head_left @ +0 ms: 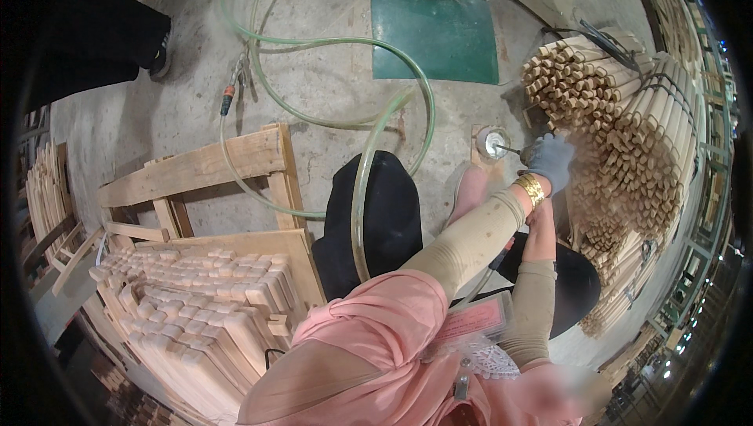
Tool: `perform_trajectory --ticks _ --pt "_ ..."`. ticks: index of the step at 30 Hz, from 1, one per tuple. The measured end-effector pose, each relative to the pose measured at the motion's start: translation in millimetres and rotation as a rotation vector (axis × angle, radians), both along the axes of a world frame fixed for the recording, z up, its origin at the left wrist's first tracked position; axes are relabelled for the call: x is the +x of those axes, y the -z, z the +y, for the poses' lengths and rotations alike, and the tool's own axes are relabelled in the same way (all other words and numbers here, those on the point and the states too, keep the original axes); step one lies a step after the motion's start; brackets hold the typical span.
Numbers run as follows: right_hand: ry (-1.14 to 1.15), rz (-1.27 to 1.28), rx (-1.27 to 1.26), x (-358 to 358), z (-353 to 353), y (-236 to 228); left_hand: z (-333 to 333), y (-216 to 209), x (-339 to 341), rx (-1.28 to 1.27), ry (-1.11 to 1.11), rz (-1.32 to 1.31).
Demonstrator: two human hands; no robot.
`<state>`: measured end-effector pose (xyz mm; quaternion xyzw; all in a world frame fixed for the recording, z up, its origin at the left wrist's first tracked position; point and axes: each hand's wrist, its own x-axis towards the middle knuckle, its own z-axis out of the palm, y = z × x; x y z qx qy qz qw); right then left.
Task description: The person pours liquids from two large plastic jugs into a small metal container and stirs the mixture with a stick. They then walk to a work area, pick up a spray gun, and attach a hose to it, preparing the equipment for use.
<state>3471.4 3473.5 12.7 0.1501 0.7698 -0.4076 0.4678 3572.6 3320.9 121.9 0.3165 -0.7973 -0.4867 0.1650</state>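
My left hand (549,161), in a grey-blue glove with a gold bracelet at the wrist, is closed round the dark end of a thin rod (510,149). The rod's other end reaches the white middle of a small round container (492,143) low over the floor. Beside the gloved hand, the cut ends of a bundle of wooden sticks (576,81) face me. My right forearm (540,245) comes up beneath the left wrist. The right hand's fingers are hidden behind the left wrist and glove.
Several more tied bundles of sticks (643,159) lie at the right. A clear green hose (427,89) loops over the concrete and across my knee. A green sheet (435,30) lies ahead. Wooden frames (204,161) and stacked wood pieces (204,308) stand left; another person's leg (102,41) is beyond.
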Motion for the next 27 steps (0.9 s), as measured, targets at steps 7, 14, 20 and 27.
perform_trajectory --ticks 7,14,20,27 --pt "0.036 -0.046 -0.048 56 -42 -24 -4 14 9 -0.004 -0.029 -0.093" --pt "0.056 -0.028 -0.096 56 -45 -32 -3 11 3 -0.028 -0.006 -0.096" --pt "-0.031 -0.035 0.035 24 -20 -10 -1 6 2 -0.015 -0.016 -0.054" --pt "-0.065 -0.041 0.048 24 -19 0 -3 11 6 -0.027 -0.030 -0.065"
